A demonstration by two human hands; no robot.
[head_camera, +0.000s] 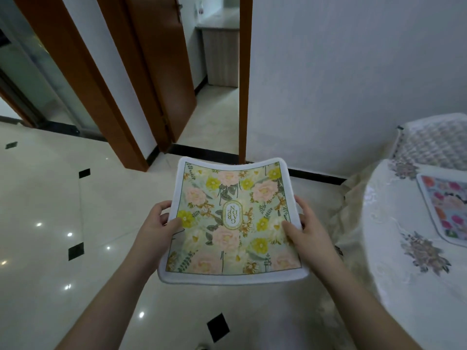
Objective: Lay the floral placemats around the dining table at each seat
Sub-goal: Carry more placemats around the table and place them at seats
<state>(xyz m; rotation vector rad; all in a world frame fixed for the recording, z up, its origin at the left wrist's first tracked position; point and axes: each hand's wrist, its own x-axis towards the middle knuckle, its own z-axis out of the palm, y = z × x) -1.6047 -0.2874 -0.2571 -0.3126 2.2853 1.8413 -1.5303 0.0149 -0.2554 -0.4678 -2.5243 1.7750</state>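
Note:
A green floral placemat (232, 223) with a white border hangs in the air over the floor, held flat in front of me. My left hand (161, 223) grips its left edge, thumb on top. My right hand (305, 228) grips its right edge the same way. The dining table (394, 261), round and covered with a white embroidered cloth, stands to the right of the held mat. A second floral placemat (444, 210), pink and blue, lies on the table near the right frame edge, partly cut off.
A chair back (434, 145) with a patterned cover stands behind the table at the right. An open brown door (161, 72) and a doorway lie ahead. Glossy cream floor tiles (50, 223) with small black insets spread left and below.

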